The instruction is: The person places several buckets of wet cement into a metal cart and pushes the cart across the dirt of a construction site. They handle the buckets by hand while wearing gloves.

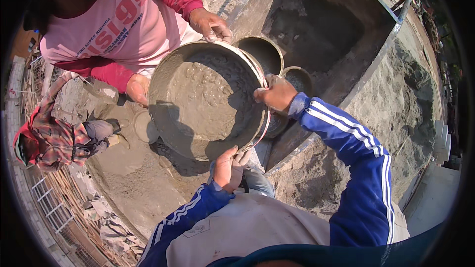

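Note:
A wide round bucket [161,80] full of wet grey mortar [200,94] is held up between me and a person in a pink shirt with red sleeves. My right hand [278,94] is closed round the pale handle at the bucket's right rim. At the near side, my left hand [228,170] grips the bucket's lower edge; some of its fingers are hidden. The person's one hand [210,23] touches the far rim, while the other hand [138,89] presses against the left side.
Behind the bucket stands a large metal trough [366,76] with smaller buckets [260,52] in it. A heap of sand [396,99] lies to its right. Another person [62,133] in a plaid shirt is at the left, near stacked wooden strips [74,198].

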Tool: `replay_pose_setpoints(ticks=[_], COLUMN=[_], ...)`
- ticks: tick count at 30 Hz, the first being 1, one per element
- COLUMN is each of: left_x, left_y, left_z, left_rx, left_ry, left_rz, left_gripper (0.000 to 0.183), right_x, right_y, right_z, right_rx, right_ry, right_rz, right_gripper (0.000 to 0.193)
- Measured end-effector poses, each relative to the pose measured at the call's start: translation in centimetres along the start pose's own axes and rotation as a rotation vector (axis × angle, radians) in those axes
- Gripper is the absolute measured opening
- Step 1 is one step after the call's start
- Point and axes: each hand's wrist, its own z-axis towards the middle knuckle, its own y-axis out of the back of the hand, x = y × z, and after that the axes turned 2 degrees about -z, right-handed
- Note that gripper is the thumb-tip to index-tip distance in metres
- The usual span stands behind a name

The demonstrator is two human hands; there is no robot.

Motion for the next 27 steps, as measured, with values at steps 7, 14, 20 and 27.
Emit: replay_pose_setpoints(ticks=[7, 14, 20, 27], left_x=[-0.9, -1.7, 2.5, 6.9], left_y=[-10.3, -19.6, -24.0, -21.5], left_z=[4.4, 11.6, 22.1, 33.7], left_rx=[0.109, 0.181, 0.151, 0.038], left_ry=[0.286, 0.328, 0.309, 0.311], left_rz=[-0.138, -0.051, -0.088, -0.029], left_gripper=[0.024, 0.022, 0.021, 0.018], right_x=[-3.7, -7.0, -9.6, -20.5], right_y=[9.4, 19.4, 24.0, 21.6], right_z=[1.3, 4.9, 9.5, 19.4], right_rx=[-0.128, -0.338, -0.604, -0.726], right_ry=[-0.122, -0.102, -0.138, -0.232], right_rz=[0.233, 0.227, 0.124, -0.146], right_gripper=[0.026, 0.02, 0.021, 0.039])
